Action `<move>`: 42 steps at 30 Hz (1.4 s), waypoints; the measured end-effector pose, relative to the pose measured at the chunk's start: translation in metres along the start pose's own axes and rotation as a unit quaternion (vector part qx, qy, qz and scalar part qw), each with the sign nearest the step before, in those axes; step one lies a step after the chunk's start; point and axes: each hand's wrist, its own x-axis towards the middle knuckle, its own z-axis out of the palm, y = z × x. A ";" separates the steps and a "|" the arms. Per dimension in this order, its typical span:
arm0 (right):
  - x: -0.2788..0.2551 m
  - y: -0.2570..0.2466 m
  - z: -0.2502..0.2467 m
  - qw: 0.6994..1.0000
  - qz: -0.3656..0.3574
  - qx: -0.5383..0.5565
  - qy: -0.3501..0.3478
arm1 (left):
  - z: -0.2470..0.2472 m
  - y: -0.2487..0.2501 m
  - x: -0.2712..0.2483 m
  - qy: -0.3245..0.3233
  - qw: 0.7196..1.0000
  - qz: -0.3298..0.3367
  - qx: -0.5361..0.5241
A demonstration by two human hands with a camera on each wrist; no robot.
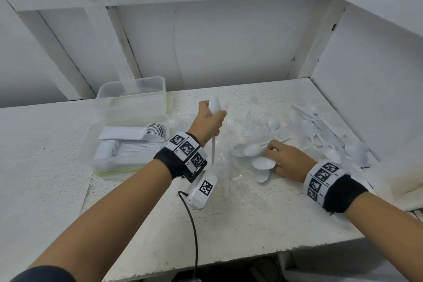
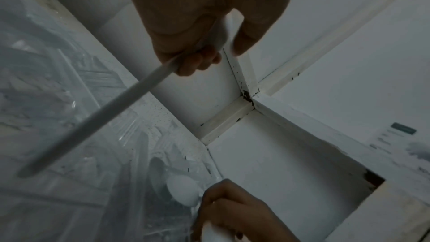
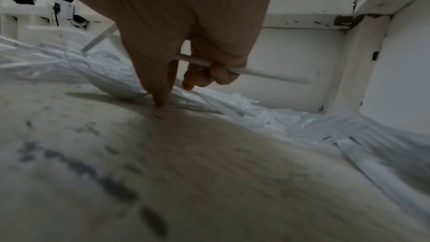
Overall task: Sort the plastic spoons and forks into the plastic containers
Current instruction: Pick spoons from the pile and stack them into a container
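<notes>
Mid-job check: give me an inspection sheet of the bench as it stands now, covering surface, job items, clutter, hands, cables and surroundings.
Surface: white bench, scuffed and speckled.
Job's things: near container holds two neat rows of stacked white spoons; a second clear container sits behind it, contents unclear. Loose spoons and clear forks lie heaped centre and right.
Clutter: nothing seen.
Hands: left hand grips an upright spoon, bowl up; right hand holds a white handle at the pile.
Cables: black cable runs from the left wrist unit off the front edge.
Surroundings: white walls and beams.
</notes>
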 end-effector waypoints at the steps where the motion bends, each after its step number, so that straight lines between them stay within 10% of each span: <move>1: 0.000 -0.002 0.001 1.000 -0.011 -0.012 0.000 | -0.001 -0.002 0.001 -0.003 1.000 -0.002 0.016; 7: -0.002 -0.006 -0.002 0.987 -0.118 -0.030 0.103 | 0.000 -0.003 -0.005 -0.028 0.999 0.034 0.029; 11: -0.006 -0.012 -0.015 0.976 -0.057 0.101 0.185 | 0.004 -0.011 -0.001 -0.037 0.982 0.059 0.177; 23: -0.005 -0.013 -0.035 0.912 0.151 0.271 0.267 | 0.060 -0.030 0.005 -0.220 0.794 0.114 0.555; 34: -0.007 -0.009 -0.029 0.903 0.189 0.291 0.253 | 0.058 -0.032 0.005 -0.214 0.800 0.112 0.550; 42: -0.007 -0.013 -0.032 0.912 0.193 0.284 0.224 | 0.035 -0.019 0.006 -0.125 0.865 0.135 0.467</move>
